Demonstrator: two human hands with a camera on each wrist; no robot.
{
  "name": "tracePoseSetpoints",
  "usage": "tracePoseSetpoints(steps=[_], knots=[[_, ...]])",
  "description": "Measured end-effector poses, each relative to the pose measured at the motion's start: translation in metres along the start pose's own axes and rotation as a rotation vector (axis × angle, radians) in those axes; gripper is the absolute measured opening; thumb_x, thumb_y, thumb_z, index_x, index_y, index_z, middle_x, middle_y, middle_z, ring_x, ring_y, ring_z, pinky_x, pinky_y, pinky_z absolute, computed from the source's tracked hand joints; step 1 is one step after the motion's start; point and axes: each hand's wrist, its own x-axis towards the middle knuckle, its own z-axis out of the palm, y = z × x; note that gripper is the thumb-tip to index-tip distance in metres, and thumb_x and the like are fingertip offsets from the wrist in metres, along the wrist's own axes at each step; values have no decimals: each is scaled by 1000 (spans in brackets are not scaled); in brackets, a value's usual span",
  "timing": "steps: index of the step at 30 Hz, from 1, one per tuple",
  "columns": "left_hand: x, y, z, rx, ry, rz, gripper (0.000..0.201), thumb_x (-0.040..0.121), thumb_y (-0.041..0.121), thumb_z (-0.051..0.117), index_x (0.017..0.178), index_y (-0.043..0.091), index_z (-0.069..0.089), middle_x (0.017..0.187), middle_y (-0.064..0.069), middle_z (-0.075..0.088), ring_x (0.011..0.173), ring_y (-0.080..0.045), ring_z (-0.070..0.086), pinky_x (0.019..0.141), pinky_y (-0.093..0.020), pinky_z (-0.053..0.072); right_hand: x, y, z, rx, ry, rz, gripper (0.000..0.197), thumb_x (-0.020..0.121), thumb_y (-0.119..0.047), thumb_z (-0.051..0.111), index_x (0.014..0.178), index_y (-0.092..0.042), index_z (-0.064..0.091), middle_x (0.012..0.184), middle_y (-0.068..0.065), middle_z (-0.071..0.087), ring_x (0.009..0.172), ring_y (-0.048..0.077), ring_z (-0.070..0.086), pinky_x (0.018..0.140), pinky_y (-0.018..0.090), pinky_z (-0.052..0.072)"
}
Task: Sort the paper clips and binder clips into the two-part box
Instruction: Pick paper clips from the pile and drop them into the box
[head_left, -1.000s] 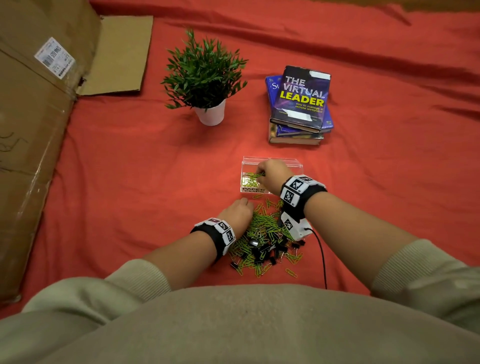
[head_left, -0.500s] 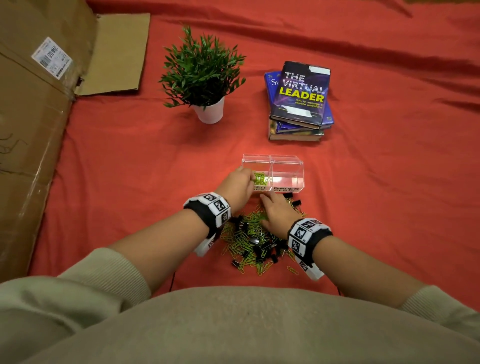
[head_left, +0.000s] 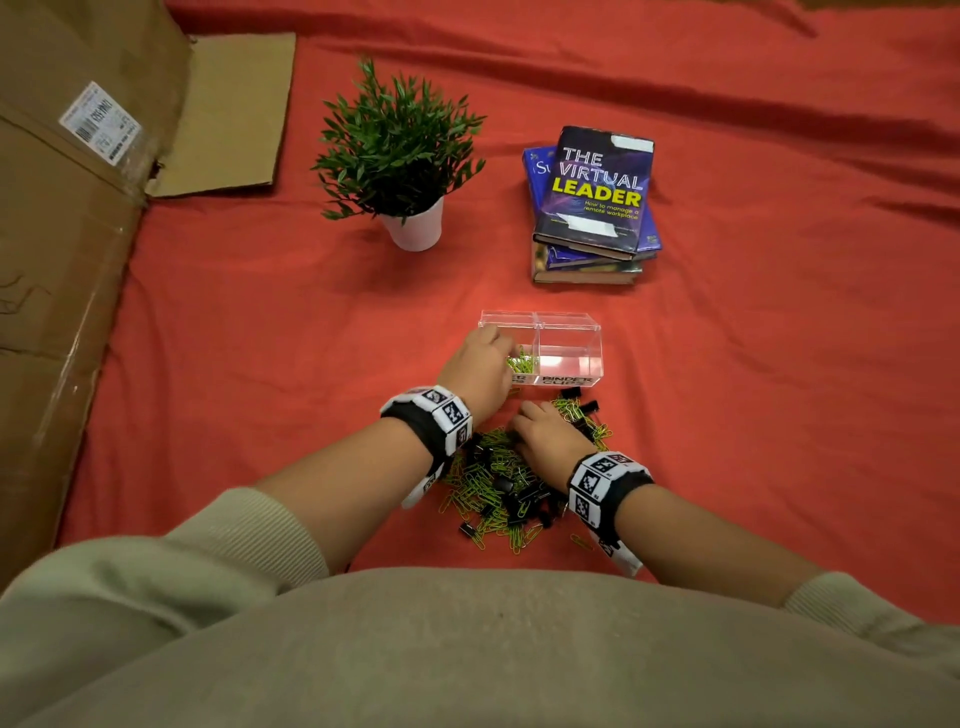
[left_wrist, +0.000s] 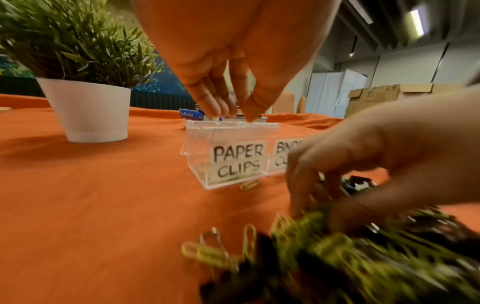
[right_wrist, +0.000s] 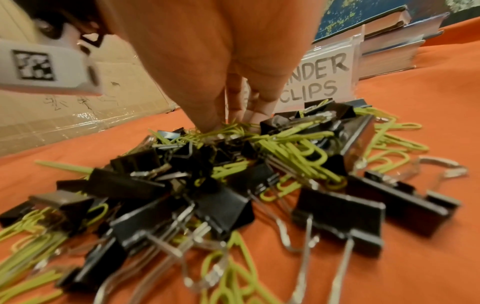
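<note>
The clear two-part box (head_left: 569, 318) stands on the red cloth; its left part, labelled PAPER CLIPS (left_wrist: 237, 163), holds green paper clips (head_left: 522, 362), and its BINDER CLIPS part (head_left: 571, 358) looks empty. My left hand (left_wrist: 233, 115) hangs over the left part's rim, fingers pointing down with nothing seen between them. In front of the box lies a mixed pile of green paper clips (right_wrist: 293, 152) and black binder clips (right_wrist: 337, 214). My right hand (right_wrist: 228, 123) reaches down into the pile's far edge, thumb and fingertips closing on green paper clips.
A potted plant (head_left: 400, 156) and a stack of books (head_left: 592, 208) stand behind the box. A large cardboard box (head_left: 67, 249) lines the left side. A stray paper clip (left_wrist: 249, 184) lies at the box's front wall.
One second ago my right hand was at the box and my left on the pile. They have swapped: the left is now over the paper-clip part, the right down on the pile.
</note>
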Motion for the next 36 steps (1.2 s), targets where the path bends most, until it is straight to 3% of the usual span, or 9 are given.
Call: tracePoseSetpoints(steps=[4, 10, 13, 16, 19, 22, 25, 30, 36], knots=[[-34, -12, 18, -6, -127, -61, 16, 88, 8, 53, 99, 14, 62, 105, -2, 56, 101, -20, 54, 90, -34, 48, 1, 3, -3, 25, -11, -4, 23, 88, -5, 52, 110, -4, 58, 115, 11, 54, 111, 29, 46, 100, 37, 39], [-50, -21, 37, 50, -327, -63, 42, 86, 12, 56, 128, 13, 53, 116, -5, 51, 110, -23, 52, 96, -34, 46, 0, 3, -22, 205, -55, 135, 16, 91, -12, 55, 105, -6, 59, 108, 8, 56, 100, 23, 53, 93, 32, 44], [-50, -20, 39, 102, -340, -35, 43, 88, 14, 55, 131, 16, 52, 113, -6, 50, 108, -24, 52, 90, -35, 46, -3, 4, -36, 452, -78, 302, 11, 89, -15, 60, 99, -11, 62, 94, 5, 62, 78, 18, 59, 70, 30, 53], [-49, -20, 40, 153, -329, 17, 34, 90, 17, 55, 124, 14, 58, 112, -8, 51, 104, -27, 54, 85, -37, 49, -2, 8, -56, 713, -95, 369, 5, 88, -15, 62, 93, -17, 62, 82, 4, 63, 58, 11, 52, 53, 25, 47], [-50, -18, 40, 205, -330, 77, 32, 91, 16, 54, 122, 14, 60, 112, -9, 53, 103, -28, 56, 80, -37, 49, 9, 10, -82, 828, -20, 384, 8, 87, -16, 64, 94, -15, 63, 88, 8, 66, 65, 14, 55, 67, 32, 51], [-51, -17, 40, 260, -356, 101, 30, 91, 12, 52, 121, 11, 59, 109, -10, 53, 102, -29, 57, 76, -39, 49, 31, 10, -101, 818, 60, 376, 15, 86, -17, 65, 100, -12, 61, 81, 0, 62, 64, 13, 56, 64, 28, 50], [-50, -18, 41, 291, -374, 108, 24, 91, 9, 50, 113, 8, 59, 106, -10, 52, 99, -31, 57, 70, -40, 49, 56, 5, -106, 637, 109, 339, 16, 88, -14, 63, 101, -6, 62, 84, 5, 60, 65, 15, 55, 61, 28, 48], [-48, -18, 41, 323, -418, 119, 19, 90, 5, 48, 108, 6, 56, 107, -11, 53, 96, -32, 58, 68, -41, 47, 76, 0, -97, 305, 114, 284, 28, 88, -9, 58, 115, -6, 63, 111, 14, 66, 101, 29, 62, 87, 32, 48], [-46, -19, 44, 295, -408, 90, 21, 90, 4, 47, 109, 4, 55, 109, -13, 55, 99, -33, 58, 74, -43, 48, 49, -1, -90, 242, 210, 167, 30, 89, -6, 54, 118, -9, 62, 118, 10, 61, 113, 24, 56, 101, 32, 42]])
